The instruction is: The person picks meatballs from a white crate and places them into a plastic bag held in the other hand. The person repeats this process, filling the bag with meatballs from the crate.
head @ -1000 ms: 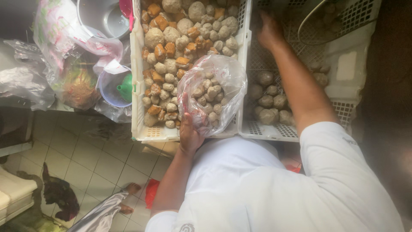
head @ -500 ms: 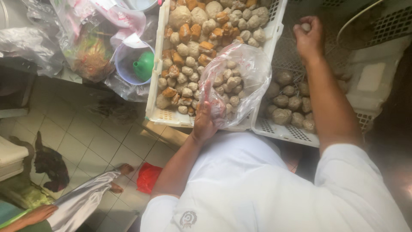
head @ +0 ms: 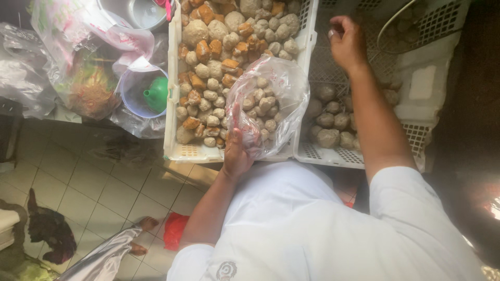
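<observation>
The left hand (head: 237, 151) is clamped on the near edge of a clear bag (head: 268, 104), holding it open over the seam between two white crates. The bag already holds a heap of pale balls. The right hand (head: 348, 44) is far and to the right, over the right crate (head: 333, 155), fingers pinched on one small ball (head: 332, 34). Judged from this, bagging is under way; the ball must come left and drop in the bag mouth. The left crate (head: 192, 152) holds balls and brown chunks.

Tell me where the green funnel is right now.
In the head view, the green funnel sits upper left inside a clear plastic cup, just left of the white crate of meatballs and tofu.
</observation>
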